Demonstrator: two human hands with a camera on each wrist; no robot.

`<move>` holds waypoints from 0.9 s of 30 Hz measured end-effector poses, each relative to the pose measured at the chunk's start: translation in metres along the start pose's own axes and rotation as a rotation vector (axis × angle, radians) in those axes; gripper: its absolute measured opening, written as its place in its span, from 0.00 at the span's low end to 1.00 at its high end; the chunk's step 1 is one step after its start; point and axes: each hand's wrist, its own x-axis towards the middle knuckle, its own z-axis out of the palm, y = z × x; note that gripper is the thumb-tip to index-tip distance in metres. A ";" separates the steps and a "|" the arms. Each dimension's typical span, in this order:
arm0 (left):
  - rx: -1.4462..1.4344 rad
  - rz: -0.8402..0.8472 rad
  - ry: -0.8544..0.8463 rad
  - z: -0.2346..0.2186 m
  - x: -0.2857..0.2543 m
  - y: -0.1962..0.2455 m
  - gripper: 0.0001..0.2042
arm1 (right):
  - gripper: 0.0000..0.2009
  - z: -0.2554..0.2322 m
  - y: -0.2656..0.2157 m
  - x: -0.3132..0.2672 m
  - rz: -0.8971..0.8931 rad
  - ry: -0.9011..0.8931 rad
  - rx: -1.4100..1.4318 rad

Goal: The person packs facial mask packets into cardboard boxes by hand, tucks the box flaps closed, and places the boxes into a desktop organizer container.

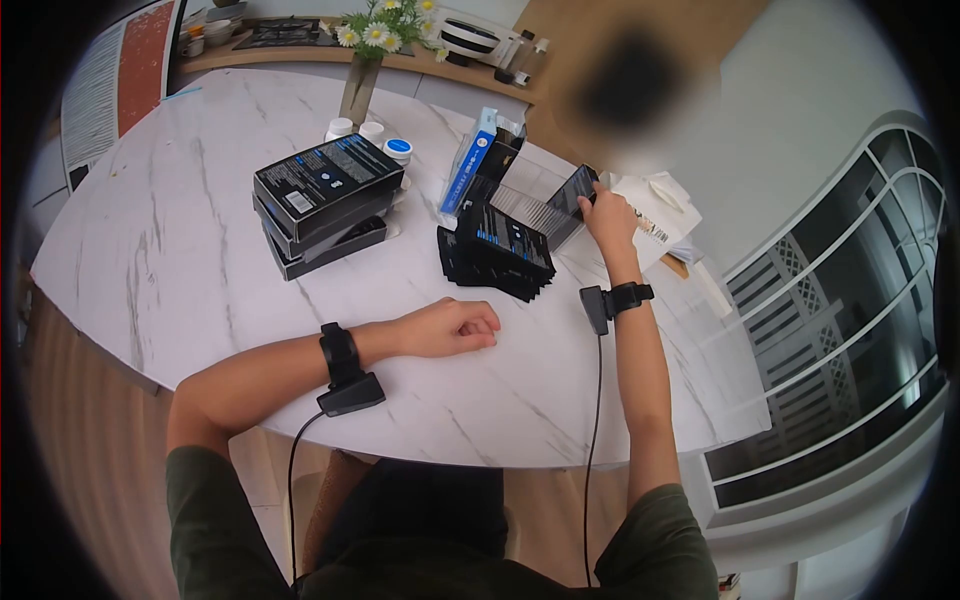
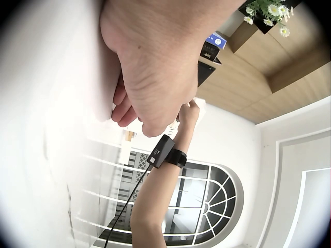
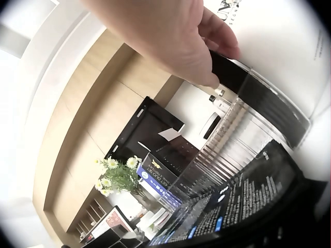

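Note:
My right hand point(image 1: 612, 222) pinches the top of a flat black packet point(image 1: 573, 190) between thumb and fingers. That packet stands at the right end of a clear slotted rack point(image 3: 222, 147), its lower part seen through the clear plastic in the right wrist view. A fanned pile of black printed packets point(image 1: 505, 245) lies right in front of the rack. My left hand point(image 1: 445, 328) rests on the marble-patterned table point(image 1: 400, 420), fingers loosely curled with nothing in them. At the rack's left end a blue box point(image 1: 468, 170) stands upright beside a black one.
Stacked black boxes point(image 1: 330, 185) sit left of the rack, with white bottles point(image 1: 398, 148) behind them. A flower vase point(image 1: 360, 88) stands at the far edge. A white paper bag point(image 1: 655, 205) lies right of the rack. Cables trail from both wrist cameras.

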 end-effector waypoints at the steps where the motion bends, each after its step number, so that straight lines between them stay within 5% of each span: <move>1: 0.010 -0.005 -0.006 0.000 0.000 0.001 0.10 | 0.17 -0.001 0.001 -0.001 0.004 -0.003 0.002; 7: -0.019 0.028 0.012 0.001 0.001 -0.002 0.12 | 0.21 -0.012 0.004 0.001 0.073 -0.125 0.055; 14: 0.017 0.002 0.004 0.000 0.001 -0.002 0.10 | 0.22 -0.014 -0.006 -0.002 0.004 -0.013 0.111; 24: -0.010 0.038 -0.002 0.000 0.001 -0.003 0.11 | 0.15 -0.071 -0.110 -0.013 -0.241 -0.156 0.676; 27: -0.023 0.038 0.002 0.000 0.001 -0.005 0.11 | 0.19 -0.036 -0.142 -0.010 -0.380 -0.289 0.798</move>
